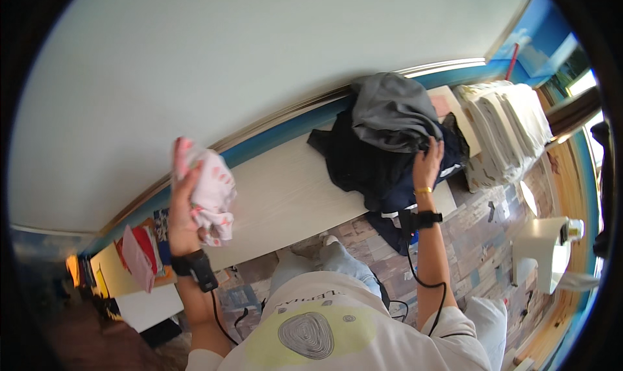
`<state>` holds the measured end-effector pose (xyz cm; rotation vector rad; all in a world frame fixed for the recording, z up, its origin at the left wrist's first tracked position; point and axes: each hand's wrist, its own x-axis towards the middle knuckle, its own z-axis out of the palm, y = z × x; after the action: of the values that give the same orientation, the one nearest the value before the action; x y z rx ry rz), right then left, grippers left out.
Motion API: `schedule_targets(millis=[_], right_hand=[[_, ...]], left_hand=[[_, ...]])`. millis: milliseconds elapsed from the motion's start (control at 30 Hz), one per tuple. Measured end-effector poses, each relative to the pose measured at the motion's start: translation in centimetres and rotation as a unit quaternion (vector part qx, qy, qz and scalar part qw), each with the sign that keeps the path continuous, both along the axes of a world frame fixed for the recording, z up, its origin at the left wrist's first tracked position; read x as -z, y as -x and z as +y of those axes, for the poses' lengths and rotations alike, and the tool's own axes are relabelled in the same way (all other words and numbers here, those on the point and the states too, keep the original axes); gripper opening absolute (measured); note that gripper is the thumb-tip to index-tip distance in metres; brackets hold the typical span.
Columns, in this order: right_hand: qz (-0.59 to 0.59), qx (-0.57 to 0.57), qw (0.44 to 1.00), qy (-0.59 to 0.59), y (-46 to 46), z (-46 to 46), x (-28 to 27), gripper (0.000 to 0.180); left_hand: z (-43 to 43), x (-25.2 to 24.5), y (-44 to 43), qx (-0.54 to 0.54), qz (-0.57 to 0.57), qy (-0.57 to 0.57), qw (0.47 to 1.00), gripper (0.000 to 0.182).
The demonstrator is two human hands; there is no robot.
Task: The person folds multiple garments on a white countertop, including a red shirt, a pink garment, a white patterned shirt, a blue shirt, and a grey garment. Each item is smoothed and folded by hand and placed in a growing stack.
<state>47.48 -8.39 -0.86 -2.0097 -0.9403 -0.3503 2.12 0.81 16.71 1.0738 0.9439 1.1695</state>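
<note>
My left hand point(185, 210) grips a bunched white-and-pink patterned cloth garment point(214, 191), held up over the left part of a long white bench-like surface point(287, 191). Towards the right, my right hand point(429, 162) rests at the lower edge of a crumpled grey garment point(389, 110); whether its fingers grip the fabric I cannot tell. The grey garment lies on a heap of black and dark navy clothes point(350, 161), part of which hangs over the front edge of the surface.
Folded clothes point(141, 254) stand on a surface at the left. At the right are stacked white folded bedding point(511, 127) and a white plastic stool point(540, 254). A pale wall rises behind the bench. Cables run from both wrists.
</note>
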Motion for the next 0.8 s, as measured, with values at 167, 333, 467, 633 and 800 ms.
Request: schedule_targets(millis=[167, 333, 467, 633, 800], right_hand=[[0.188, -0.217, 0.951, -0.118, 6.2, -1.7, -8.2, 0.022], [0.213, -0.521, 0.826, 0.022, 16.2, -3.1, -12.1, 0.043], [0.349, -0.670, 0.643, 0.129, 21.8, -5.3, -12.2, 0.071], [0.329, -0.650, 0.654, 0.205, 25.3, -10.1, -11.4, 0.064], [0.430, -0.520, 0.733, 0.088, 28.3, -13.8, -11.2, 0.025]], left_hand=[[-3.5, -1.3, -2.1, 0.244, 0.165, 0.142, 0.945, 0.047], [-6.1, -3.7, -2.3, 0.492, 0.335, 0.110, 0.796, 0.040], [-8.2, -4.1, -0.4, 0.525, 0.338, 0.095, 0.775, 0.043], [-10.4, -3.9, 4.1, 0.509, 0.290, 0.090, 0.805, 0.044], [-12.3, -2.2, 7.0, 0.506, 0.278, 0.046, 0.815, 0.043]])
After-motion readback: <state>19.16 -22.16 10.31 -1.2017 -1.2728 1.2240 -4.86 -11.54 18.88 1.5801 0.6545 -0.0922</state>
